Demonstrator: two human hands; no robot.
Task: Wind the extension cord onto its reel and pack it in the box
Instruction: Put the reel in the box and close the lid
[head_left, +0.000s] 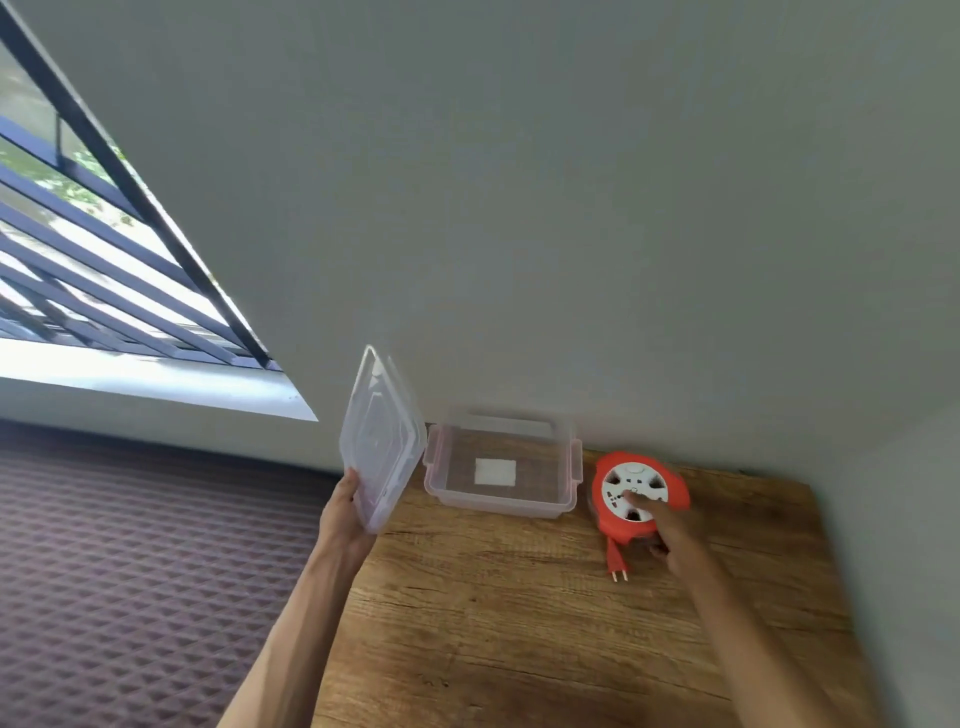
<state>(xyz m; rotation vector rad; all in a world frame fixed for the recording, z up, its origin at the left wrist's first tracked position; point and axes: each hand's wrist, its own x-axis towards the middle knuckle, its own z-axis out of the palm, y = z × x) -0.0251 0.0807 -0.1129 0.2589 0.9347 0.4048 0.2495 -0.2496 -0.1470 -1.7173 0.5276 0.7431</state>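
Box (566, 506) open, nothing inside | left hand (347, 514) grips lid (382, 441) left of it | right hand (670, 530) fingers touching reel (678, 491), grasp unclear | I judge cord wound, packing left

The lid (382, 441) held on the left and the box (501, 475) at the far edge of the table (519, 613) are clear, glossy plastic, the box bearing a white paper-like label (495, 472). The table shows matt, grained wood. On the right, the reel (640, 491) is smooth orange plastic with a white plastic face, and its plug (616, 562) has shiny metal pins.
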